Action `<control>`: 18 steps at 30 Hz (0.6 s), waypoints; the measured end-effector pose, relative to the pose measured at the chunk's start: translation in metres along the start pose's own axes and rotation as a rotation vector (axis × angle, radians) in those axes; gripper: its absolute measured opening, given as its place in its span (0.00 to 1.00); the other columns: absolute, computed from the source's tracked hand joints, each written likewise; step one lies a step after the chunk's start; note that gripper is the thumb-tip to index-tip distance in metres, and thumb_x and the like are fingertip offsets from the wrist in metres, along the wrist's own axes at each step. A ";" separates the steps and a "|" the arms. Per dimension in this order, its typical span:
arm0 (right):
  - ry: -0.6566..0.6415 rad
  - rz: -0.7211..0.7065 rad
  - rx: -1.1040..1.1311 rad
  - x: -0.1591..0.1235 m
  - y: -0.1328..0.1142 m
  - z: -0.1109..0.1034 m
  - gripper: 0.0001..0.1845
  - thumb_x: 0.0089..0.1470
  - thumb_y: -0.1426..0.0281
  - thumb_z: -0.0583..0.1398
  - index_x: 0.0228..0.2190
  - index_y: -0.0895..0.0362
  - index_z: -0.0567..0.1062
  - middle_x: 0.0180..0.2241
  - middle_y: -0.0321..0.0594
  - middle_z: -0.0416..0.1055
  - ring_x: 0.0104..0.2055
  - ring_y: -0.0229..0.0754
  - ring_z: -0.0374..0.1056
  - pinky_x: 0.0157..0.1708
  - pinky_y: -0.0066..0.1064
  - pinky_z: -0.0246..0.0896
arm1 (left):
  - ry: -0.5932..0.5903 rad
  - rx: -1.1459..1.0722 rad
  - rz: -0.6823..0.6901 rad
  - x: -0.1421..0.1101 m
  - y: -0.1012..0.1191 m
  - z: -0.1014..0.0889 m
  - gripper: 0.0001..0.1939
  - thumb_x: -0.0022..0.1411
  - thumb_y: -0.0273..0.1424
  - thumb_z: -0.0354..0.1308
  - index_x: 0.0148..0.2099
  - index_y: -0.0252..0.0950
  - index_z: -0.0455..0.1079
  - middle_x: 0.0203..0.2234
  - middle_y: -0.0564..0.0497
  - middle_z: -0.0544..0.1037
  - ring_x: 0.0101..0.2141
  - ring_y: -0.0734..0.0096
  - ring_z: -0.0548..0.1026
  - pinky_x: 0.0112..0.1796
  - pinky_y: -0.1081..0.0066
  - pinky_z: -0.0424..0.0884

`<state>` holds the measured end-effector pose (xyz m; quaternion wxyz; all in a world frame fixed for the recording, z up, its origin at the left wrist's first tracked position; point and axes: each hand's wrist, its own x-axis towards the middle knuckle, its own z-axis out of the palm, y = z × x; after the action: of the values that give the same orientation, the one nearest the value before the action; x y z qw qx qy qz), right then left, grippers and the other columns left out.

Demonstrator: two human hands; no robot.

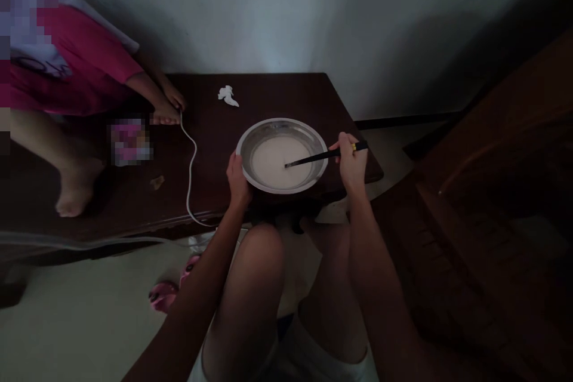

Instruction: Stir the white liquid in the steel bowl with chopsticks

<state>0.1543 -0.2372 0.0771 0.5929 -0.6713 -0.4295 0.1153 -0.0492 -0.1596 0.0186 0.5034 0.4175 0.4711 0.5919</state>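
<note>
A round metal bowl (280, 126) stands on the dark wooden bench, near its front edge. Milky white liquid (271, 161) fills the lower part of it. My left hand (237, 178) is closed on the left rim, with the fingers on the outer side. My right hand (352, 161) grips dark chopsticks (313, 158) with a gold band near the top; whether it is one or a pair I cannot tell. They slant over the right rim, and their tips dip into the liquid near the middle of the bowl.
Another person (85, 65) sits on the bench (273, 92) at left, a hand by a white cable (193, 161). A crumpled tissue (228, 95) lies behind the bowl. Pink shoes (165, 297) are on the floor. Dark wooden furniture (447, 221) stands at right.
</note>
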 end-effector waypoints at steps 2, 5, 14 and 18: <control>-0.130 -0.026 0.014 -0.002 -0.001 0.005 0.24 0.59 0.53 0.52 0.20 0.54 0.70 0.16 0.32 0.62 0.20 0.34 0.59 0.24 0.29 0.53 | 0.010 0.003 0.003 0.000 0.001 0.000 0.14 0.64 0.32 0.49 0.42 0.32 0.74 0.46 0.43 0.78 0.53 0.59 0.71 0.53 0.67 0.66; -0.155 -0.068 -0.025 -0.001 -0.001 0.009 0.22 0.58 0.53 0.54 0.23 0.54 0.72 0.18 0.33 0.66 0.23 0.35 0.63 0.27 0.29 0.56 | 0.019 -0.006 0.003 0.000 0.001 -0.001 0.14 0.64 0.32 0.49 0.44 0.32 0.74 0.45 0.43 0.78 0.52 0.59 0.72 0.53 0.67 0.67; -0.120 -0.012 0.024 -0.001 -0.002 0.000 0.23 0.59 0.55 0.53 0.19 0.54 0.69 0.16 0.32 0.62 0.20 0.33 0.57 0.24 0.29 0.52 | 0.007 0.002 -0.028 0.000 0.001 0.001 0.15 0.65 0.31 0.48 0.45 0.32 0.73 0.48 0.42 0.77 0.54 0.57 0.70 0.53 0.65 0.67; -0.112 -0.049 -0.043 0.001 -0.002 0.004 0.20 0.59 0.56 0.55 0.23 0.54 0.72 0.17 0.32 0.64 0.23 0.35 0.62 0.28 0.30 0.56 | -0.008 0.010 -0.033 -0.001 0.004 0.000 0.16 0.66 0.31 0.47 0.46 0.33 0.73 0.48 0.43 0.77 0.55 0.58 0.69 0.54 0.64 0.67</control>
<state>0.1518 -0.2335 0.0781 0.5562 -0.6656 -0.4806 0.1290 -0.0497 -0.1612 0.0223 0.5130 0.4146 0.4790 0.5792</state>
